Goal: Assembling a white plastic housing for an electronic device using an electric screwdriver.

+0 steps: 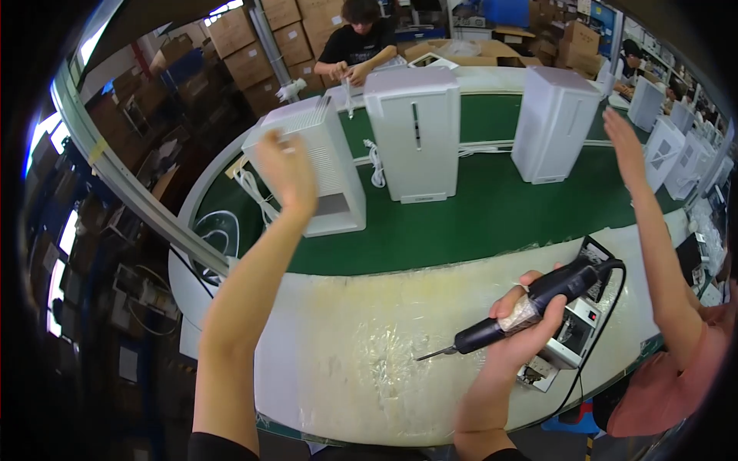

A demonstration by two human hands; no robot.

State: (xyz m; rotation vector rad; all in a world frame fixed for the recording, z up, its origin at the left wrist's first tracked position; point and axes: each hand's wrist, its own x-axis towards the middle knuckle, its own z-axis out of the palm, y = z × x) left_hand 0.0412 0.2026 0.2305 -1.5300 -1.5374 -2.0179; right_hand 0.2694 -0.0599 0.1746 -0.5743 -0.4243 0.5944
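"Where's the power screwdriver (524, 312)?"

"On the near side of the green belt (438, 230), above the pale ledge (323, 338). The right hand (523, 344) has fingers and thumb clamped round its clear-wrapped grip (the thin bit slants down to the left)."

"And the left hand (288, 175)?"

"Raised over the green belt's left end, in front of the slatted white cabinet (330, 157). Its fingers are curled in; whether they touch the cabinet or pinch anything, I can't tell."

"Which containers do you see?"

"That cabinet has an open recess (334, 207) low on its face, dim inside. On the near side of the belt, toward its right end, an open metal box (582, 349) with a red switch (592, 316) holds dark parts too small to make out."

"And past the belt?"

"Beyond its far edge, an open carton (492, 61) with clear plastic (461, 48) bunched in it. Beyond its left end, stacked cardboard boxes (234, 38), contents hidden."
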